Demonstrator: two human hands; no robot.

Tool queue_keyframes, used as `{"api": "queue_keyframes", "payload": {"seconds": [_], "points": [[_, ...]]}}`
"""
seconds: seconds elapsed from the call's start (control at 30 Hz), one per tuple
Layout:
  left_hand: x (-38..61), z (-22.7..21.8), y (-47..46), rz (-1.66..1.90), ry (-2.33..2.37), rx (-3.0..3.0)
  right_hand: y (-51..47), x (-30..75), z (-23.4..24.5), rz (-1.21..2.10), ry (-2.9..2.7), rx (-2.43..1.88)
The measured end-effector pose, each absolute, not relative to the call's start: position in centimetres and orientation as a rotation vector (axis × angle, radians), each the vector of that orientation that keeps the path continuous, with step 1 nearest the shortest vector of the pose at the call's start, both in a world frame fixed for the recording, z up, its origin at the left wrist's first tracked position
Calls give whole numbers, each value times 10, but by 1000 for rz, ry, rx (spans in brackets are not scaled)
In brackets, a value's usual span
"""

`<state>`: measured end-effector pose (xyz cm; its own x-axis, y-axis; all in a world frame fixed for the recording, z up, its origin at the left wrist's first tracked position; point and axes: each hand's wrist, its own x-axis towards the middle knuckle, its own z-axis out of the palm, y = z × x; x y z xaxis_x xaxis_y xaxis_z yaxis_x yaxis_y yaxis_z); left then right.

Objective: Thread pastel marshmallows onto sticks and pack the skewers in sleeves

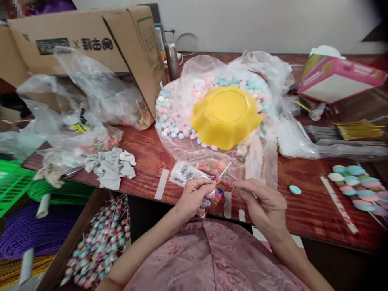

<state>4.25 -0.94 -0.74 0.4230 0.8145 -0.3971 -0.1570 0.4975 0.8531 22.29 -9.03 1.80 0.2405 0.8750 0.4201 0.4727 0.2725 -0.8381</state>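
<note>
Left hand (194, 194) pinched shut on a small colourful candy skewer (218, 178) at the near edge of the counter (303, 210), white stick slanting up and to the right from the fingertips. Right hand (260, 200) closed too, fingertips meeting the same skewer from the other side, so both hands grip it just above the counter edge. Just behind the hands, a small clear packet (209, 165) of mixed sweets with a printed label, lying flat. Further back, a large clear bag (182, 113) of pink, blue and white candies, with a yellow bowl (226, 115) resting upside down on top. To the right, one loose blue candy (295, 189) on the wood, and beyond it a row of finished pastel skewers (356, 188). To the left, a crumpled grey cloth (110, 166), crinkled plastic bags (85, 93) and an open cardboard box (91, 40). Below the counter on the left, a carton of wrapped lollipops (100, 242). Pink box (339, 76) tilted at the far right.
</note>
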Motion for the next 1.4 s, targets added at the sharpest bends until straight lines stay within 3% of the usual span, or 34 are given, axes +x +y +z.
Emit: {"api": "queue_keyframes", "payload": {"seconds": [0.23, 0.57, 0.67, 1.07, 1.17, 1.4], "points": [[14, 7, -13, 628, 818, 671, -61, 179, -4, 822, -1062, -1331], [17, -9, -13, 677, 726, 662, -62, 166, -9, 1039, -1284, -1286], [16, -10, -13, 627, 712, 619, -64, 174, -11, 964, -1391, -1306], [17, -3, -6, 628, 759, 544, -62, 185, -28, -146, -2069, -1250], [15, -2, -2, 619, 726, 524, -55, 185, -25, -128, -2070, -1260], [6, -8, 0, 748, 983, 717, -68, 198, -7, 273, -1612, -1328]]}}
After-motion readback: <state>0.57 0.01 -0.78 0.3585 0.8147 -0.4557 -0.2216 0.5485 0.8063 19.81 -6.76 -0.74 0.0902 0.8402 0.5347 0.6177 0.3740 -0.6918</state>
